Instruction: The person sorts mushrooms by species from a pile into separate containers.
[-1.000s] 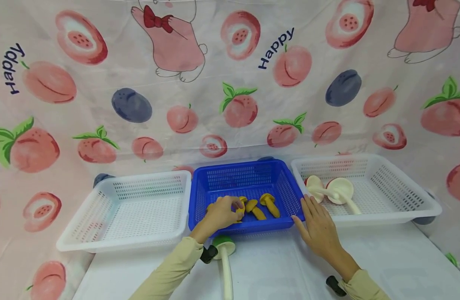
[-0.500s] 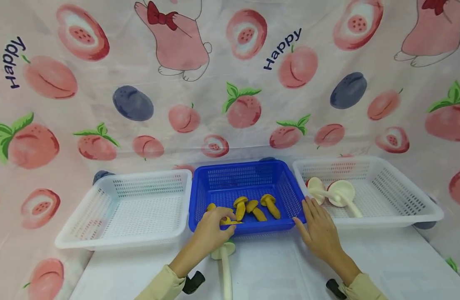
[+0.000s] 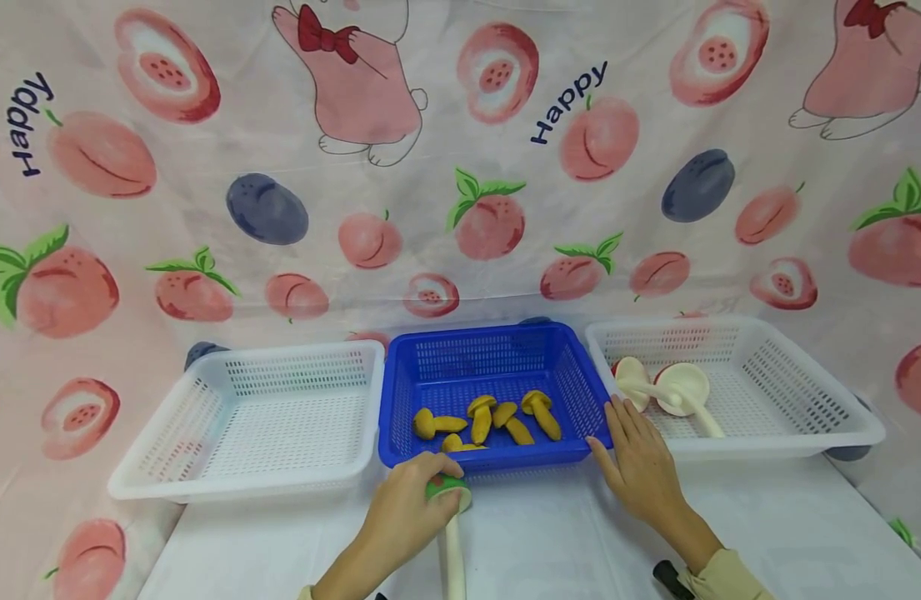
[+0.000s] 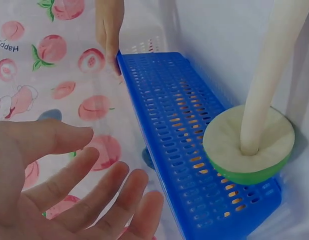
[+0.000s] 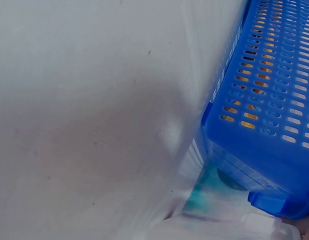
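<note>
My left hand (image 3: 407, 512) is above a toy mushroom with a green cap and a long cream stem (image 3: 453, 557), lying on the table in front of the blue basket (image 3: 505, 457). In the left wrist view the fingers spread loosely, apart from the mushroom (image 4: 229, 137). Several yellow toy mushrooms (image 3: 539, 412) lie inside the basket. With fingers extended, my right hand (image 3: 643, 467) rests at the basket's front right corner, where it meets the right white basket. In the right wrist view that hand is almost wholly out of sight.
To the left stands a white basket (image 3: 280, 479) with a bare perforated floor. The right white basket (image 3: 775, 442) holds toy mushrooms with pale undersides (image 3: 682, 388). A fruit-patterned cloth (image 3: 430, 208) hangs behind the row, and a white cover (image 3: 550, 542) lies on the table.
My left hand has withdrawn from over the yellow mushrooms, coming back toward me to the green-capped mushroom. One more yellow mushroom shows fully at the basket's left. The right hand has stayed put.
</note>
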A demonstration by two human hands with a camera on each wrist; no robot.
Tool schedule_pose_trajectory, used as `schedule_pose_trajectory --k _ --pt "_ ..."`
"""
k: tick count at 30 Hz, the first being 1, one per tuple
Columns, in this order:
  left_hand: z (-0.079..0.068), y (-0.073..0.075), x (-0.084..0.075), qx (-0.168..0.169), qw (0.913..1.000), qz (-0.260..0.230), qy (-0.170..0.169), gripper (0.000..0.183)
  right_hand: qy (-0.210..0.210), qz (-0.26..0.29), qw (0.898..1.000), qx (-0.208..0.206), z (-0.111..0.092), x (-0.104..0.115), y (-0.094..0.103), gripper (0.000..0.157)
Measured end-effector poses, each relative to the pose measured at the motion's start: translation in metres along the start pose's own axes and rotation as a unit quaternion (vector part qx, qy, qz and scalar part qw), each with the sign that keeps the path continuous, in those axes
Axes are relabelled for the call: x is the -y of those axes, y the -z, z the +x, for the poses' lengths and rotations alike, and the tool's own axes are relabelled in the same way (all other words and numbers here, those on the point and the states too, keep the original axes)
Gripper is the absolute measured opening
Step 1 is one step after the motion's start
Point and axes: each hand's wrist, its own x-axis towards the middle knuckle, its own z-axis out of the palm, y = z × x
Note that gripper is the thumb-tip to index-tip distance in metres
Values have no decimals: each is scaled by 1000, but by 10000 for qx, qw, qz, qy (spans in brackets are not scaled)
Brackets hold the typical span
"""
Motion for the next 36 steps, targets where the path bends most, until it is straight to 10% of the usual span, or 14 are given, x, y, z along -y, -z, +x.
schedule_pose_trajectory --k 17,36 --pt "-32 -6 17 1062 9888 -915 518 16 -46 -17 10000 12 -1 -1 -2 61" --pt "-52 -41 45 1310 9689 -1748 1161 28 -2 28 10000 -61 0 2 0 60"
